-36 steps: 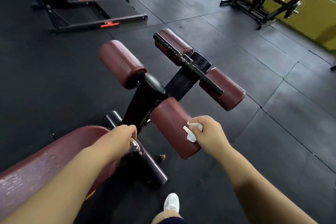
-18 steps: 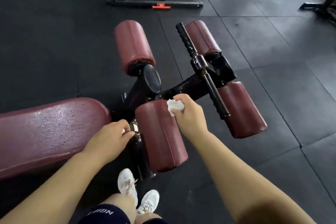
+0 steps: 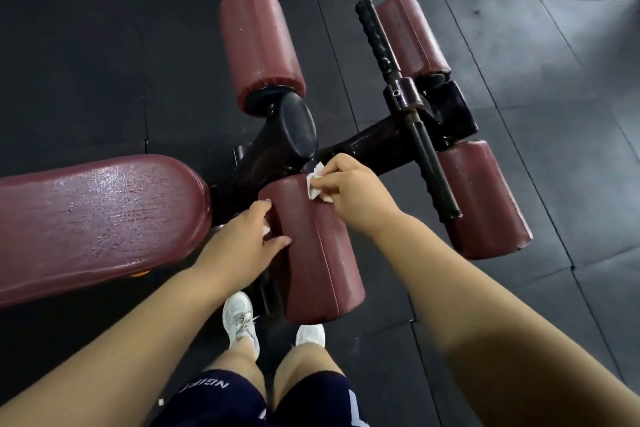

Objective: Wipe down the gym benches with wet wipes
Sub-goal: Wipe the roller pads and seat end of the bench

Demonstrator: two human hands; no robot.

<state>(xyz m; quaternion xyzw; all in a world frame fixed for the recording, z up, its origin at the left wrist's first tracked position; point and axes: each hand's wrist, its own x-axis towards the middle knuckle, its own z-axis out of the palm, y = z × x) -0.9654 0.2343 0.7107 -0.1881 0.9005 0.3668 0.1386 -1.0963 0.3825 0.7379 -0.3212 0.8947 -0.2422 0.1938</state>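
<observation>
Readable text, one item: white capital lettering on the dark navy shorts (image 3: 221,395), on the person's left leg, just below the white sneaker (image 3: 239,317). It stands upside down to the camera and reads roughly "NGIR"; its outer letters are cut off by the fold of the cloth. A white mark on the other leg is not legible.

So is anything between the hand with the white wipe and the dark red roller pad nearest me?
Nothing visible: the right hand presses the crumpled white wipe directly onto the nearest dark red roller pad; the left hand touches its side.
</observation>
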